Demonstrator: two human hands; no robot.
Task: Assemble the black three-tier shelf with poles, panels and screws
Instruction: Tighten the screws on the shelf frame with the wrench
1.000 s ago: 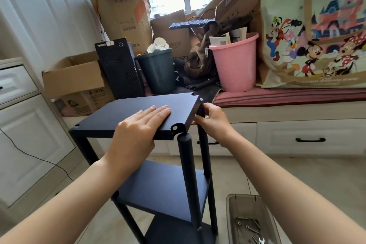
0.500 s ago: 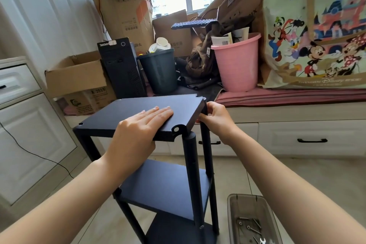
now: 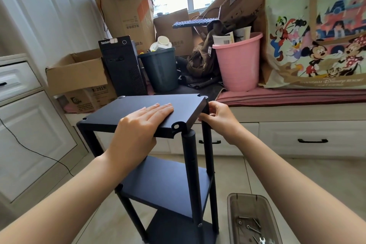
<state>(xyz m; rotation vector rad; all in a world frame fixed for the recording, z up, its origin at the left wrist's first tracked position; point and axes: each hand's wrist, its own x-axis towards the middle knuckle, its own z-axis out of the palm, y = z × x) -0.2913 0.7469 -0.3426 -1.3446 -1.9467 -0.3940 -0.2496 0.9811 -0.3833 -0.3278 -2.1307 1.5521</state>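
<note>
The black shelf stands on the floor in the middle of the view, with a middle panel (image 3: 168, 186) and a bottom panel (image 3: 178, 230) fixed between black poles. The top panel (image 3: 138, 108) lies across the pole tops. My left hand (image 3: 138, 127) lies flat on its near edge, thumb under the rim. My right hand (image 3: 216, 118) grips the far right pole (image 3: 207, 144) just below the panel's corner. The near right pole (image 3: 190, 164) stands under a corner notch with an open hole.
A clear plastic box (image 3: 253, 220) with screws and a small wrench sits on the floor at lower right. Behind the shelf are cardboard boxes (image 3: 79, 77), a computer tower (image 3: 122, 65), a dark bin (image 3: 158, 69), a pink bucket (image 3: 237, 61). White drawers stand left.
The top panel's far right corner has settled closer onto the pole. My right hand stays at that pole; my left hand remains flat on the panel. The view shifted slightly.
</note>
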